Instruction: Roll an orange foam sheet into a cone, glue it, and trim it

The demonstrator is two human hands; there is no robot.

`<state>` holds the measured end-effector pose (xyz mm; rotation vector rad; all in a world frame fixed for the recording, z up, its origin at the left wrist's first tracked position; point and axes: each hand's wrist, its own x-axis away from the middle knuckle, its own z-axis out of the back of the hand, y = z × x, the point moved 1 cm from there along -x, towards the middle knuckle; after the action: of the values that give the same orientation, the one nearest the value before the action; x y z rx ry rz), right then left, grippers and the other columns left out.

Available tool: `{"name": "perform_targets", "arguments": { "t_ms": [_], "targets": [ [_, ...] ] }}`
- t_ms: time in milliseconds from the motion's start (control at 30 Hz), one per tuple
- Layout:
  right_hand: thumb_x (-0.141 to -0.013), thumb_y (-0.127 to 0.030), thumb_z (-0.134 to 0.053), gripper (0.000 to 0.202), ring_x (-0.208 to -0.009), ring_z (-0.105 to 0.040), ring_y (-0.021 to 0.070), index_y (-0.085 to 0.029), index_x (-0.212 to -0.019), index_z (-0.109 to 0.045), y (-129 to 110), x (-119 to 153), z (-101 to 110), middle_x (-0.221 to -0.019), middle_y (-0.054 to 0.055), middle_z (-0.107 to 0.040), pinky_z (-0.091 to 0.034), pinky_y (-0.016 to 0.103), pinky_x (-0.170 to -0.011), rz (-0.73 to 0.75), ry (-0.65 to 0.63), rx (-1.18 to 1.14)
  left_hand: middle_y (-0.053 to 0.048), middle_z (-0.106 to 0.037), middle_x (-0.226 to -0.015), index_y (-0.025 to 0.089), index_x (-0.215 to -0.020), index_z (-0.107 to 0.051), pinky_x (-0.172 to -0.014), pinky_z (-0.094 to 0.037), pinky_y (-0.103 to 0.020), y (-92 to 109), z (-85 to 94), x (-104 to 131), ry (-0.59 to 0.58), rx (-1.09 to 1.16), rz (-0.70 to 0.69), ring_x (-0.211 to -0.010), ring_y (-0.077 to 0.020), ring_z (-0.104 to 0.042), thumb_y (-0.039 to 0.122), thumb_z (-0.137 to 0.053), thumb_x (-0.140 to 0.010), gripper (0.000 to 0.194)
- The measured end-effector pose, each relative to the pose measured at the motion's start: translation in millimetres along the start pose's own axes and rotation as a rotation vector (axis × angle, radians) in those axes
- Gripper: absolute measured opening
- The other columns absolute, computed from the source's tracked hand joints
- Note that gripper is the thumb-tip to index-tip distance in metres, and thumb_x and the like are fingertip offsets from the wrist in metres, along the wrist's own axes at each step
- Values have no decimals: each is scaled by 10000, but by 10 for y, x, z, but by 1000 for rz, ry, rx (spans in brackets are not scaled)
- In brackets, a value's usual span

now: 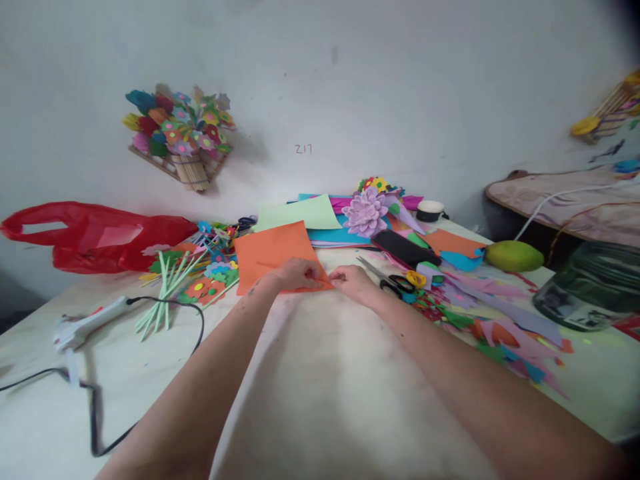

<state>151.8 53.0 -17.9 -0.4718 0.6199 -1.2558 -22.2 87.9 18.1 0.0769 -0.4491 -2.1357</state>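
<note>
An orange sheet, paper or thin foam, lies on the table in front of me. Its near right corner is pinched between my two hands. My left hand has its fingers closed on the sheet's near edge. Just to the right, my right hand pinches the tip of the same corner, which looks folded or bunched there. Right of my right hand rest scissors with black handles. Behind the orange sheet lies a pale green sheet.
A hot glue gun with a black cord and light green sticks lie left. A red plastic bag sits behind them. Coloured scraps, a green fruit, a glass jar and a purple flower are toward the right.
</note>
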Motion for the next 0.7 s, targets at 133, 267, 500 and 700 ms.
{"name": "perform_targets", "arguments": {
  "t_ms": [133, 267, 500, 700],
  "targets": [
    [-729, -171, -508, 211, -734, -601, 135, -168, -813, -701, -27, 29, 58, -823, 37, -688, -429, 209, -655, 11, 6, 38, 23, -606, -800, 232, -818, -603, -581, -341, -197, 19, 15, -17, -2, -46, -26, -714, -107, -513, 465, -559, -689, 270],
    [-690, -110, -502, 248, -721, -598, 121, -170, -821, -704, -40, 56, 105, -840, 29, -683, -425, 189, -648, -7, -25, 46, 26, -612, -782, 223, -770, -595, -584, -327, -205, 42, 15, -1, 35, -87, -63, -708, -112, -515, 508, -550, -684, 301],
    [-689, -199, -580, 162, -782, -587, 132, -171, -794, -699, -48, 71, 66, -881, 42, -654, -419, 205, -685, 60, 4, 100, 26, -600, -742, 210, -707, -569, -545, -305, -213, 102, 36, 42, 67, -118, -33, -662, -109, -500, 515, -557, -667, 308],
    [-726, -328, -576, 168, -782, -584, 156, -244, -803, -700, -127, 86, 3, -871, 25, -658, -384, 230, -616, -17, 6, 239, 31, -611, -762, 225, -728, -587, -564, -318, -211, 205, 79, 16, 15, -193, -61, -692, -116, -512, 418, -563, -678, 201]
  ]
}}
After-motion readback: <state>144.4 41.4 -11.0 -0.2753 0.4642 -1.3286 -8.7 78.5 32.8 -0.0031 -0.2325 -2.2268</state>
